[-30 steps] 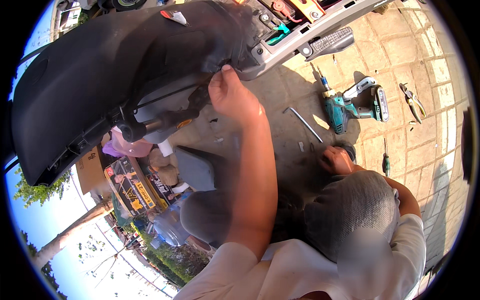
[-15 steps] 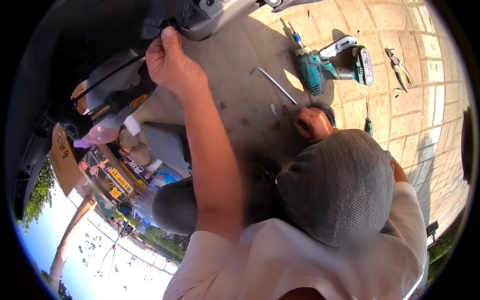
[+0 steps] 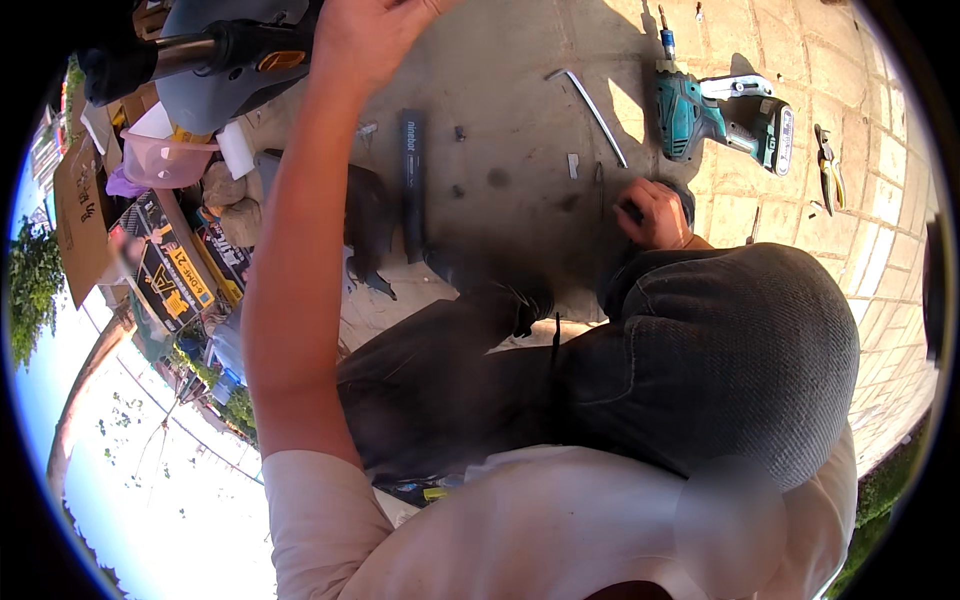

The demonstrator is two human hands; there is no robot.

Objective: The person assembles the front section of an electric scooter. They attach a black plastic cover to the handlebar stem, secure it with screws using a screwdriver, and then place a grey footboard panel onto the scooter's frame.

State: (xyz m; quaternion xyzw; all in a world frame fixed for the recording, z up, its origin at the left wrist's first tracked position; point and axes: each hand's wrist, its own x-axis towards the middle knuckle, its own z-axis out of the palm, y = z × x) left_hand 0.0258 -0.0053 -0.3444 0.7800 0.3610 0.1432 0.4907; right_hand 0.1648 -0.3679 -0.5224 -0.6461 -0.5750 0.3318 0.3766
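My left arm reaches up across the view, and my left hand (image 3: 372, 40) is cut off by the top edge. One digit stretches out to the right; its other fingertips are hidden. Beside that hand is a dark vehicle part with an orange reflector (image 3: 283, 60) and a metal tube (image 3: 185, 56). My right hand (image 3: 657, 214) is low near the ground beyond my right knee, against a dark shoe, with its fingers curled; whatever is inside them is hidden. A bent metal hex key (image 3: 592, 112) lies on the paving just ahead of it.
A teal cordless drill (image 3: 690, 118) lies at the upper right, with pliers (image 3: 829, 172) farther right. A dark flat strip (image 3: 412, 190) is on the ground near my left forearm. At left are a pink basin (image 3: 165, 160), printed boxes (image 3: 165, 265) and a cardboard flap (image 3: 80, 225).
The view has shifted, so ground items appear farther right and slightly higher. My left hand has gone up to the top edge. The dark bodywork it touched has mostly left view.
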